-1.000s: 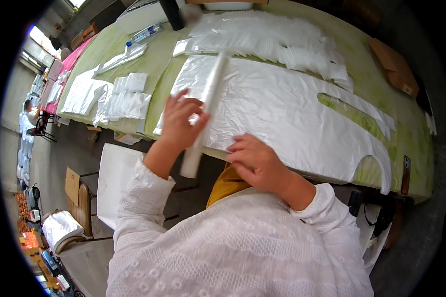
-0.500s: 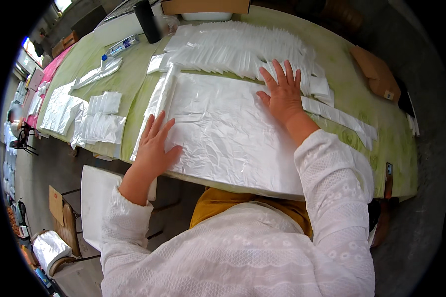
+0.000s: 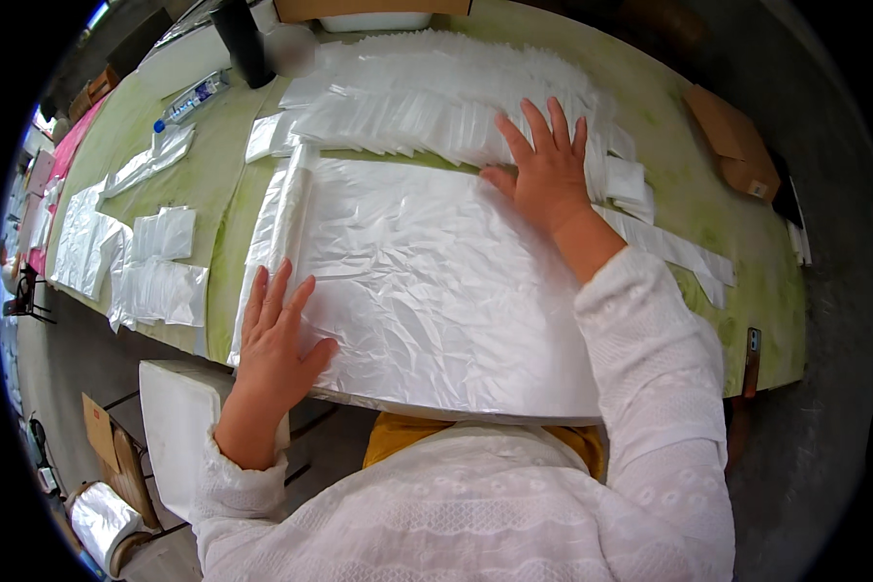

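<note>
A wide sheet of thin white plastic film (image 3: 436,281) lies wrinkled on the green-patterned table in front of me. Its left side is gathered into a long folded strip (image 3: 298,209). My left hand (image 3: 276,344) rests with fingers spread on the lower left of the film, close to the table's near edge. At the upper right, my right hand (image 3: 545,170) has its fingers apart over the film's corner, fingertips reaching toward a long row of folded clear plastic bags (image 3: 407,121). Neither hand grips anything.
Left are more folded plastic pieces (image 3: 165,286) and a water bottle (image 3: 194,100). A black cylinder (image 3: 242,44) stands at the back. Rightward are a plastic strip (image 3: 674,247), a cardboard piece (image 3: 732,145) and a phone (image 3: 753,349). A white-topped stool (image 3: 175,427) stands below left.
The view has shifted, so the table sits lower and farther left. My left hand has come nearer to me along the film; my right hand stays near the far right corner.
</note>
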Demonstrator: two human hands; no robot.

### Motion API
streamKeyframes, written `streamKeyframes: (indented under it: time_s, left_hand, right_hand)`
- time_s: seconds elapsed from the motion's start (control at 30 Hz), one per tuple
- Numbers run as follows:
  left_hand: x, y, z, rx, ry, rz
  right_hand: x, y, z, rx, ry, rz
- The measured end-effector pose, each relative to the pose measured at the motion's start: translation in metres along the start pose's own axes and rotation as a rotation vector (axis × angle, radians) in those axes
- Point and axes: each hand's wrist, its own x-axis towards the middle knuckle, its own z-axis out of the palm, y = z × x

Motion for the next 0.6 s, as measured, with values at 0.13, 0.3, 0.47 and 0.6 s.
streamKeyframes:
  time_s: [0.13, 0.3, 0.47, 0.6]
  left_hand:
    - [0.0, 0.001, 0.0, -0.006, -0.004, 0.013]
    - [0.003, 0.008, -0.003, 0.013, -0.023, 0.021]
    - [0.004, 0.007, -0.003, -0.013, -0.001, 0.025]
    - [0.002, 0.003, 0.0, -0.021, 0.033, 0.033]
  right_hand:
    - [-0.027, 0.024, -0.005, -0.024, 0.049, -0.006]
    - [-0.026, 0.056, 0.013, -0.066, 0.078, 0.063]
    - [-0.029, 0.057, 0.021, 0.049, 0.159, -0.006]
    - [-0.054, 0.047, -0.01, 0.155, 0.215, -0.039]
